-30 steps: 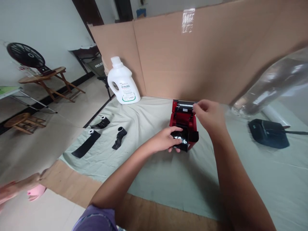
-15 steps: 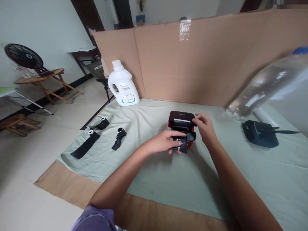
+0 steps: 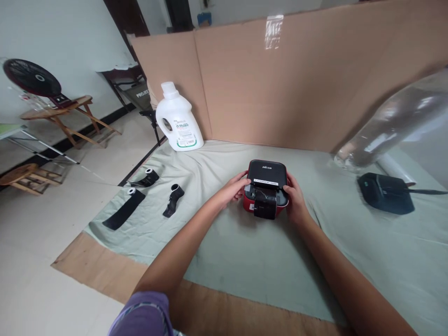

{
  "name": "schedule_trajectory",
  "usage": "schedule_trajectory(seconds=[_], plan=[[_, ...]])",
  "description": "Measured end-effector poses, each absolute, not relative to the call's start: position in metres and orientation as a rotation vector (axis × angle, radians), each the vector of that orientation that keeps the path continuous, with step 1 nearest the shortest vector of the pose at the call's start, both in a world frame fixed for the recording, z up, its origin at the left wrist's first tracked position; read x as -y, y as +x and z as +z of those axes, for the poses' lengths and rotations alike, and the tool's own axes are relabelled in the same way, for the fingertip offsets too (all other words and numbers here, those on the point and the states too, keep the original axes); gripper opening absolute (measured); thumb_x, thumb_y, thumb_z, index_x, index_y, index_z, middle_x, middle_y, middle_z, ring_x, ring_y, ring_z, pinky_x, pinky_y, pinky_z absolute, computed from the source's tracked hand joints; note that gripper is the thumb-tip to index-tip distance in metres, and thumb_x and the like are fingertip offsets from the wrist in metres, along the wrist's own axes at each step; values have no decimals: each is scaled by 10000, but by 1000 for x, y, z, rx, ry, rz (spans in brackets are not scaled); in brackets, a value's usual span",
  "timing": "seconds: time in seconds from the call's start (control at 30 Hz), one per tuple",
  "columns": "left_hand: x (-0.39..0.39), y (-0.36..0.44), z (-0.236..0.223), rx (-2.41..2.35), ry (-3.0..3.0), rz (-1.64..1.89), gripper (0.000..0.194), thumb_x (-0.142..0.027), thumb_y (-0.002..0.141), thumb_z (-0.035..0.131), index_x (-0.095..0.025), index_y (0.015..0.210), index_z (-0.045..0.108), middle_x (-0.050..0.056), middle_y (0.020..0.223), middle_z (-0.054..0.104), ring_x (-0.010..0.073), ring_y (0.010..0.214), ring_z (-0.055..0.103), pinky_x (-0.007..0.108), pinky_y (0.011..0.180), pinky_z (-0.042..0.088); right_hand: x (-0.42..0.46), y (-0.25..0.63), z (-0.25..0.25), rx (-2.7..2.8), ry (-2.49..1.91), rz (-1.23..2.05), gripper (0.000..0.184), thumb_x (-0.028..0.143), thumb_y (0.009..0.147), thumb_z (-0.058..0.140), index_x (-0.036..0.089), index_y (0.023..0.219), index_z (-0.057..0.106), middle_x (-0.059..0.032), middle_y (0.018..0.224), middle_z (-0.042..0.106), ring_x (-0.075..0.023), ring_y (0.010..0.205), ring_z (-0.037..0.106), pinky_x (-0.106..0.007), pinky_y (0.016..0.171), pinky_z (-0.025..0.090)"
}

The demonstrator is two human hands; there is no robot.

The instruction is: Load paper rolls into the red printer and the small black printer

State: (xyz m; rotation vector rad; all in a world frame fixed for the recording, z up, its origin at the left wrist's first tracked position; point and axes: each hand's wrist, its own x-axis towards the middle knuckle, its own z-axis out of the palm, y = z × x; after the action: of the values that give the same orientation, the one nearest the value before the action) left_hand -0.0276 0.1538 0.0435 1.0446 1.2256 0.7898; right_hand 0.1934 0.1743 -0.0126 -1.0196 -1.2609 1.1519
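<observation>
On the pale green cloth [image 3: 224, 252], three black strips [image 3: 147, 196] lie left of the white jug [image 3: 179, 119]. The left hand [image 3: 234, 187] and right hand [image 3: 294, 199] press either side of the red-and-black printer [image 3: 266, 186], lid down, mid-cloth. A black device [image 3: 385, 192] sits far right.

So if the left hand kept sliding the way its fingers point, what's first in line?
The left hand already touches the red and black printer; its fingers point right, into that side, so the printer blocks it immediately.
</observation>
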Motion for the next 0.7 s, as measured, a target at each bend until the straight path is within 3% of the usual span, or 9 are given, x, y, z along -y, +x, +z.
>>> schedule_trajectory(seconds=[0.23,0.7], plan=[[-156,-28,41,-1160,963,815,740,-358,831,650,-276,1532,430,-96,559,354,70,452,312,195,457,173,-176,193,-12,1244,-1064,1148,677,292,748,517,221,1422,489,-81,1506,551,-255,1394,506,-398,1147,421],[-153,-26,37,-1187,934,837,729,-393,838,646,-252,1527,452,-82,561,359,76,455,344,187,451,182,-177,193,-34,1100,-870,1207,577,410,820,636,274,1375,558,-43,1486,559,-288,1426,454,-475,1213,328]])
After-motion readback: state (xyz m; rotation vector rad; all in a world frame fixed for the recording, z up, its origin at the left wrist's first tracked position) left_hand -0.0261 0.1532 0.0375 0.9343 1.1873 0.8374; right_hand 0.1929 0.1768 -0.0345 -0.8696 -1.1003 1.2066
